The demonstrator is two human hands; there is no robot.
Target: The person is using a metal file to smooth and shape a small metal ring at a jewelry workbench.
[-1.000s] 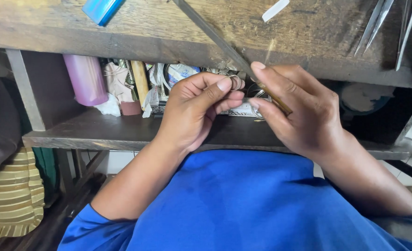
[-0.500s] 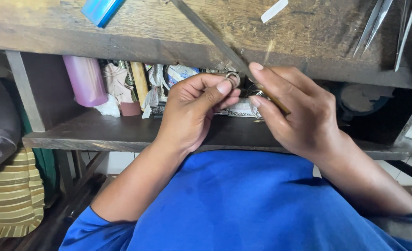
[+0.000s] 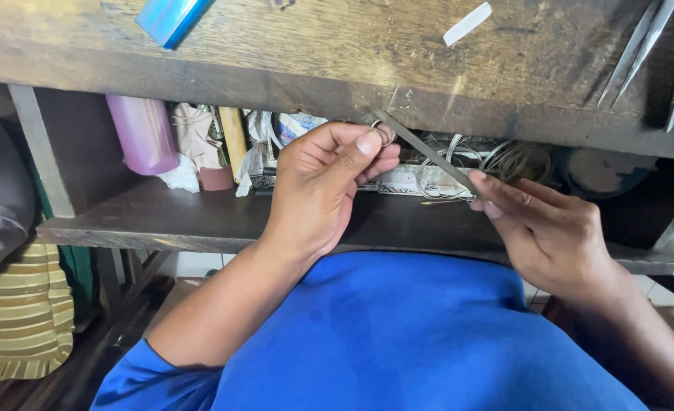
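Just under the front edge of the worn wooden bench [image 3: 337, 46], the left hand [image 3: 329, 183] pinches a small metal ring [image 3: 383, 134] at its fingertips while the right hand [image 3: 550, 228] grips a slim flat file [image 3: 420, 148] laid against that ring.

Worn, rough wooden bench [image 3: 337, 53]; dull grey metal file [image 3: 424, 150]; shiny metal ring [image 3: 382, 133]; glossy pink plastic bottle [image 3: 140, 133].

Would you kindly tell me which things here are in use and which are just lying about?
In use: small metal ring pinched in left hand; thin metal file held by right hand.
Lying about: pink bottle, wire coils, tweezers, blue box.
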